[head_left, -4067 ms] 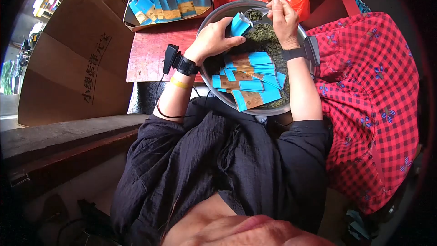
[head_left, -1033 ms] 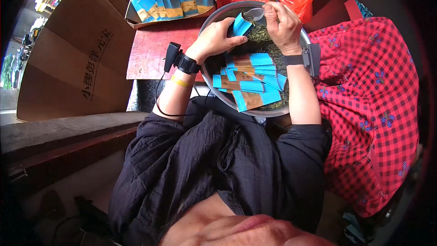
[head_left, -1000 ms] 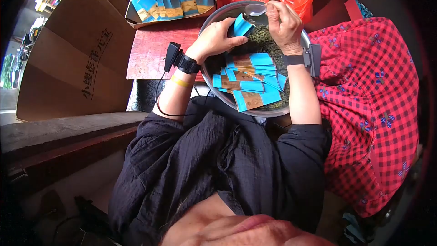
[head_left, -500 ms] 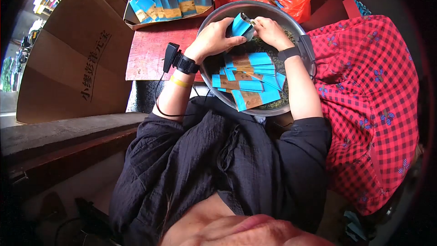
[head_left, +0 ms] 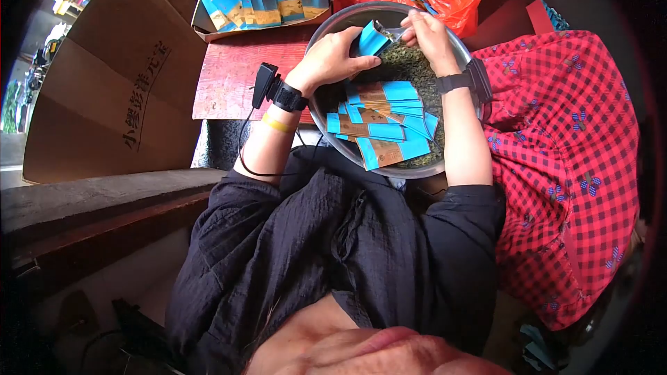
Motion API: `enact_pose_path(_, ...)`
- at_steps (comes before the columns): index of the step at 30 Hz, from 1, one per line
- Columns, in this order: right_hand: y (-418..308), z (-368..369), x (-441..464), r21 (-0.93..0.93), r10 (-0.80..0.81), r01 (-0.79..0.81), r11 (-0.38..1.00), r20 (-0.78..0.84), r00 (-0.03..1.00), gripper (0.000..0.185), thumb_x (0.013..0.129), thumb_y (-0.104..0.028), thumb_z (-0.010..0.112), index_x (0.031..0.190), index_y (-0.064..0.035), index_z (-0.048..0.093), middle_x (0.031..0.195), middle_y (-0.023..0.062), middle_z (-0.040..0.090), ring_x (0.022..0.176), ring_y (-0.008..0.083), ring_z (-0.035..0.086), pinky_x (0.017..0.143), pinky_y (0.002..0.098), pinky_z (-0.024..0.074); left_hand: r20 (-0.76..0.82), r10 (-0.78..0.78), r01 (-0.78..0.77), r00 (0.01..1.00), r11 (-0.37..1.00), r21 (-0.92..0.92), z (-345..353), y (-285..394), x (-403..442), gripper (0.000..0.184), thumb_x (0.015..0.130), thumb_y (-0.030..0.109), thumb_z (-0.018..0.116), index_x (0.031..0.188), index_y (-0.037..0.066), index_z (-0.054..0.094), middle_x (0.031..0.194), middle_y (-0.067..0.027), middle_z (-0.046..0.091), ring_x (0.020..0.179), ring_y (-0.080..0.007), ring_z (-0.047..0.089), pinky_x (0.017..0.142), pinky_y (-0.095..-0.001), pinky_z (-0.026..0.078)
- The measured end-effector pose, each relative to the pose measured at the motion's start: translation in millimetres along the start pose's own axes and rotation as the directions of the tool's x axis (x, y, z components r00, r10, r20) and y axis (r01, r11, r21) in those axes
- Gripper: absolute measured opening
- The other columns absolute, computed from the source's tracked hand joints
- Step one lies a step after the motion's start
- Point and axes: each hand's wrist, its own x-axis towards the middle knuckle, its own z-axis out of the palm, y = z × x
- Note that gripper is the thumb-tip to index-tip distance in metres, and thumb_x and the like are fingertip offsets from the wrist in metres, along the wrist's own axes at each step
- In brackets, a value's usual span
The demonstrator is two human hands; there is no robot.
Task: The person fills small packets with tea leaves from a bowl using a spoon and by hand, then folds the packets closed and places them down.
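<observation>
My left hand (head_left: 338, 61) is closed around an upright blue packet (head_left: 373, 39), its open mouth tilted to the right. My right hand (head_left: 429, 40) pinches what looks like a spoon (head_left: 396, 32), its pale, shiny end at the packet's mouth. Both hands are over a metal basin (head_left: 316, 101) that holds dry, greenish loose leaves (head_left: 406, 66). Several flat blue-and-gold packets (head_left: 389, 151) lie fanned out on the leaves, nearer to my body.
Behind the basin, a carton (head_left: 201, 31) is packed with standing blue packets (head_left: 267, 0). Beside it is a red plastic bag (head_left: 458, 0) with more packets. A large cardboard box (head_left: 90, 97) stands at left, and a red checked cloth (head_left: 556, 160) drapes at right.
My right hand has moved a little right and back from the packet's mouth, uncovering more of the leaves. My left hand still holds the packet. The view has shifted slightly.
</observation>
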Motion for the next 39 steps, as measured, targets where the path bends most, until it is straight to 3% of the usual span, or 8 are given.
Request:
enact_pose_path(3, -9.8, -7.4, -2.0, -0.056, -0.143, 0.135, 0.989, -0.188, 0.972, 0.04, 0.097, -0.035, 0.049, 0.081, -0.0026, 0.065, 0.061, 0.004, 0.062, 0.054, 0.0106, 0.059, 0.052, 0.0253, 0.0461, -0.082, 0.119, -0.115, 0.989, 0.992, 0.058, 1.8, -4.6, 1.2, 0.048, 0.081, 0.027, 0.074, 0.116, -0.001, 0.056, 0.077, -0.008, 0.063, 0.061, -0.0121, 0.06, 0.057, -0.0281, 0.048)
enact_pose_path(6, -18.1, -8.8, -5.7, -0.122, -0.267, 0.243, 0.962, -0.258, 0.929, 0.041, 0.097, -0.037, 0.049, 0.079, -0.0033, 0.064, 0.06, 0.0023, 0.062, 0.055, 0.01, 0.059, 0.053, 0.0263, 0.0462, 0.01, -0.022, 0.022, 1.0, 0.999, -0.042, -1.2, 0.9, 1.1, 0.049, 0.08, 0.027, 0.074, 0.116, -0.001, 0.057, 0.082, -0.0101, 0.064, 0.068, -0.014, 0.062, 0.063, -0.0297, 0.049)
enact_pose_path(9, -29.6, 2.1, -15.2, -0.159, -0.391, 0.36, 0.919, -0.272, 0.879, 0.041, 0.097, -0.037, 0.05, 0.078, -0.0039, 0.064, 0.06, 0.0029, 0.061, 0.055, 0.0118, 0.06, 0.053, 0.0278, 0.046, -0.05, 0.055, -0.053, 0.997, 0.998, 0.04, -1.6, 2.3, 0.9, 0.049, 0.08, 0.028, 0.074, 0.115, -0.001, 0.057, 0.087, -0.0126, 0.065, 0.076, -0.0175, 0.063, 0.071, -0.0317, 0.05)
enact_pose_path(12, -38.9, 8.0, -25.4, -0.317, -0.449, 0.375, 0.871, -0.202, 0.87, 0.036, 0.096, -0.035, 0.052, 0.078, -0.0053, 0.064, 0.062, 0.0054, 0.062, 0.056, 0.0174, 0.062, 0.054, 0.0304, 0.0468, 0.054, -0.095, 0.097, 0.994, 0.995, -0.039, -4.2, 7.5, 0.3, 0.049, 0.079, 0.028, 0.074, 0.115, -0.002, 0.057, 0.094, -0.0151, 0.065, 0.084, -0.0202, 0.063, 0.077, -0.0331, 0.049)
enact_pose_path(13, -34.9, 10.9, -22.2, -0.377, -0.583, 0.488, 0.787, -0.201, 0.787, 0.038, 0.097, -0.034, 0.052, 0.078, -0.0035, 0.062, 0.062, 0.0022, 0.06, 0.055, 0.0089, 0.058, 0.052, 0.0259, 0.0454, -0.001, -0.007, 0.007, 1.0, 1.0, 0.018, -2.3, 3.4, 0.6, 0.05, 0.079, 0.028, 0.074, 0.116, -0.002, 0.057, 0.097, -0.0157, 0.065, 0.086, -0.0211, 0.063, 0.079, -0.0334, 0.049)
enact_pose_path(24, -31.6, 6.9, -21.4, -0.51, -0.68, 0.518, 0.687, -0.2, 0.705, 0.031, 0.096, -0.029, 0.055, 0.079, -0.0032, 0.062, 0.065, 0.0045, 0.062, 0.054, 0.0141, 0.061, 0.054, 0.0279, 0.0478, -0.038, 0.071, -0.07, 0.997, 0.997, 0.046, -1.0, -1.8, 1.7, 0.053, 0.079, 0.028, 0.074, 0.119, -0.002, 0.056, 0.106, -0.0181, 0.064, 0.098, -0.0245, 0.062, 0.087, -0.0344, 0.047)
enact_pose_path(29, -38.0, 8.1, -24.7, -0.527, -0.744, 0.573, 0.628, -0.191, 0.64, 0.031, 0.096, -0.028, 0.055, 0.078, -0.003, 0.062, 0.064, 0.005, 0.062, 0.054, 0.0142, 0.061, 0.053, 0.0277, 0.0474, 0.02, -0.041, 0.041, 0.999, 0.999, -0.007, -4.2, 6.5, 0.5, 0.05, 0.08, 0.029, 0.074, 0.115, -0.001, 0.057, 0.092, -0.0143, 0.065, 0.082, -0.0199, 0.063, 0.076, -0.0333, 0.05)
enact_pose_path(39, -46.1, 6.4, -29.2, -0.53, -0.766, 0.584, 0.615, -0.224, 0.603, 0.03, 0.095, -0.027, 0.056, 0.076, -0.004, 0.062, 0.063, 0.0042, 0.063, 0.054, 0.014, 0.062, 0.053, 0.028, 0.0476, -0.07, 0.106, -0.1, 0.992, 0.992, 0.082, 0.8, -2.3, 1.1, 0.049, 0.08, 0.031, 0.074, 0.114, -0.001, 0.058, 0.088, -0.0127, 0.064, 0.077, -0.018, 0.063, 0.071, -0.0325, 0.05)
